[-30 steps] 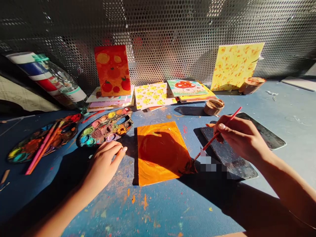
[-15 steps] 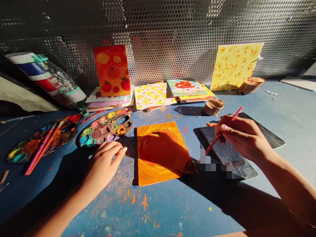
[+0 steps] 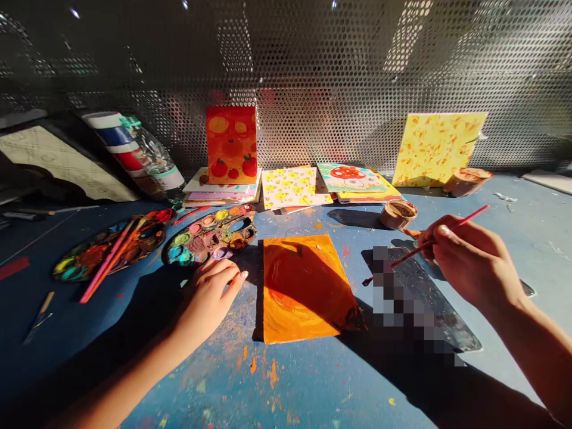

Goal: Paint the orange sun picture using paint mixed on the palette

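Observation:
My right hand [image 3: 476, 259] pinches a thin pink paintbrush [image 3: 474, 215], its dark tip pointing left. The tip hangs to the right of an orange-painted canvas [image 3: 308, 292] and apart from it. A large darker red-orange round shape fills the middle of the canvas, and a dark patch marks its lower right corner. Under my right hand lies a dark, paint-speckled tablet-like slab [image 3: 451, 322], partly blurred out. My left hand [image 3: 214, 295] rests on the table left of the canvas, fingers loosely bent and thumb apart, holding nothing. Its fingertips are at a paint palette [image 3: 196, 245].
Two brushes [image 3: 111, 262] lie across another palette [image 3: 67, 271] at left. Behind stand a bottle [image 3: 156, 158], a red fruit painting [image 3: 231, 146], several small paintings [image 3: 295, 186] and a yellow canvas [image 3: 440, 149]. Two brown-stained cups [image 3: 399, 214] stand at right. Perforated metal [image 3: 313, 71] backs the table.
The view has tilted up and turned left. My right hand has drawn the brush tip up and away from the canvas's lower right corner. The left hand stays on the table.

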`<state>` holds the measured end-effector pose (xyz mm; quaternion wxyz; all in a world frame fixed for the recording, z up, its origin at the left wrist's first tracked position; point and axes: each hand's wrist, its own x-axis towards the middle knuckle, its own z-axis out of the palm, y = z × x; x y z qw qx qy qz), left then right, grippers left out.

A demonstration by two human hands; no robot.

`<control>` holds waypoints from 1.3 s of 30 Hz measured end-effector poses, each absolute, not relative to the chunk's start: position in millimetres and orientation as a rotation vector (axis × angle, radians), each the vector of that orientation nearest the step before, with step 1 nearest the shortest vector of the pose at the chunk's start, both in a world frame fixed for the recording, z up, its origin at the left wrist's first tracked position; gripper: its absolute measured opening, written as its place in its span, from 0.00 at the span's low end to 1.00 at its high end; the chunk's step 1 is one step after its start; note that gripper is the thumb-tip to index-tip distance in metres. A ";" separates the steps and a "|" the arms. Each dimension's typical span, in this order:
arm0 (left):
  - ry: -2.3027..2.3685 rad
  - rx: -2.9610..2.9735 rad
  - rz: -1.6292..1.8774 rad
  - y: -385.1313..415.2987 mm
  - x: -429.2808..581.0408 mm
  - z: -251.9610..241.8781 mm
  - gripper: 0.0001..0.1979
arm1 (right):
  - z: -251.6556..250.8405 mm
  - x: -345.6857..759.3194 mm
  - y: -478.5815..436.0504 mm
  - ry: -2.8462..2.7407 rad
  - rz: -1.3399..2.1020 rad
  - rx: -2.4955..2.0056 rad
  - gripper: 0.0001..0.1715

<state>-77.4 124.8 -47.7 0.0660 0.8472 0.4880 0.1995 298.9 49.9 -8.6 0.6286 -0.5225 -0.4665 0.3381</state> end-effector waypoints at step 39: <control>1.262 2.706 0.490 113.2 -75.6 -53.5 0.20 | -19.7 276.0 158.7 -1.359 0.833 -1.183 0.23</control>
